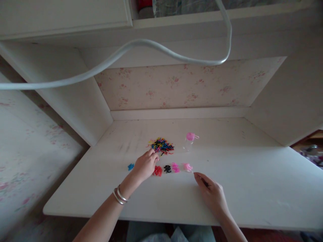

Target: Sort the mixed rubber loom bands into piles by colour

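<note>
Clearly, the white surface (232, 198) carries everything here, and two hands reach over it from the near side. The left hand (145, 164) bends down at the near edge of a mixed heap (163, 145) of small coloured bands, its fingers narrow. The right hand (211, 192) has thumb and forefinger narrow too, just beside the light pink pile (187, 167). The fingertips are too small and dim in this view to tell whether either hand has a band. Right of the heap stands a clear bottle (188, 144) with a pink lid, upright. On the near side, smaller piles form a row: blue (130, 166), red (158, 171), black (167, 168), bright pink (176, 167), then light pink. The step in hand looks like sorting by colour; the next move seems to call for a fine pinch on one band, leaving its neighbours undisturbed.
</note>
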Available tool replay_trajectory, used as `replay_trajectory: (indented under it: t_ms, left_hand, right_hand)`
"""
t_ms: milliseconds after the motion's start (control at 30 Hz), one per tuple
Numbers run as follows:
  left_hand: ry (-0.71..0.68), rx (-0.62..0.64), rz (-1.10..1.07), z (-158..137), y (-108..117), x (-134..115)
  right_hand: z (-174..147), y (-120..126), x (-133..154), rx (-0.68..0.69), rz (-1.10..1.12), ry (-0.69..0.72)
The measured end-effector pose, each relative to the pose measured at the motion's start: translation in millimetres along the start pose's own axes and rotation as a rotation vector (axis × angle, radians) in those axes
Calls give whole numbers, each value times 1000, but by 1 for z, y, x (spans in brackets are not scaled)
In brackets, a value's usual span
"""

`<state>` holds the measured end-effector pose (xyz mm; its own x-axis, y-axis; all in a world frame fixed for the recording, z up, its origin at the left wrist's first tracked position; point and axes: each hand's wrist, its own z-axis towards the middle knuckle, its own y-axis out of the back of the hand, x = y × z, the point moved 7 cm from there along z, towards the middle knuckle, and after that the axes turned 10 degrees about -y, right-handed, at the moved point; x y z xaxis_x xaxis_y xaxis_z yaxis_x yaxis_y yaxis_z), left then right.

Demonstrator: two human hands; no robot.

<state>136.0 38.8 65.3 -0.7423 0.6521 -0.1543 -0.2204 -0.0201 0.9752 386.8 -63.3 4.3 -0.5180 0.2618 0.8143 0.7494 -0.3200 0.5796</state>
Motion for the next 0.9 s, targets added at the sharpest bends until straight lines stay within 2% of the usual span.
replay_trajectory:
  t_ms: [200, 333, 500, 700, 900]
  left_hand:
    - [-1, -29, -21, -26, -6, -15]
    - [18, -24, -29, -32, -14, -22]
    - [42, -84, -51, -33, -3, -22]
    - [143, -244, -172, -58, 17, -5]
    - [312, -387, -306, -105, 4, 29]
  right_hand:
    - [1, -1, 1, 22, -2, -4]
    - [1, -2, -1, 20, -7, -16]
    - [1, -2, -4, 20, -12, -25]
    - [1, -2, -4, 22, -3, -37]
    - [0, -4, -2, 30, -21, -23]
